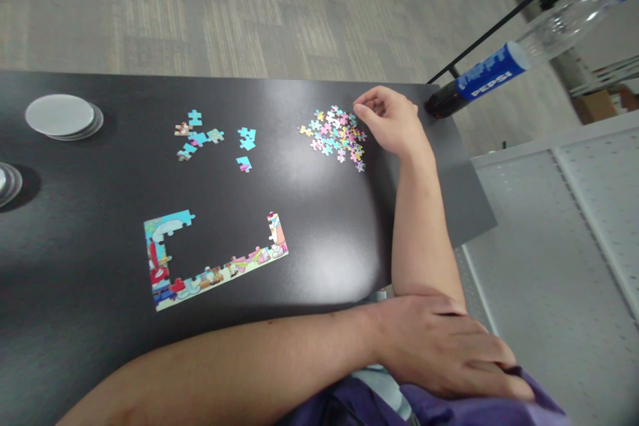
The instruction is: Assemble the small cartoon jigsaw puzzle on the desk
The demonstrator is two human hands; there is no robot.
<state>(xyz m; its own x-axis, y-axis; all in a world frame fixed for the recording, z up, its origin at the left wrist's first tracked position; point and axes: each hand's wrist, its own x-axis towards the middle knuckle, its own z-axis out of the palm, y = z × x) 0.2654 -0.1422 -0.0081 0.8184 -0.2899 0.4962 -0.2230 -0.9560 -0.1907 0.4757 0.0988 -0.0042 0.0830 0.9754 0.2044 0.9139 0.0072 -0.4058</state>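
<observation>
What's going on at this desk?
A person's right hand is at the edge of a pile of small multicoloured jigsaw pieces; whether it pinches one is unclear. Their left hand rests across the right forearm. Nearer on the black table, a colourful cartoon puzzle border has its left and near sides joined, with only parts of the far and right sides. Small groups of mostly blue pieces lie beyond it.

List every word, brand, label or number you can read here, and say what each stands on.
"PEPSI": in white on the blue label of the bottle.
Smaller lettering beside it on that label: too blurred to read.
Joined puzzle border and loose puzzle pieces: no readable text.
</observation>
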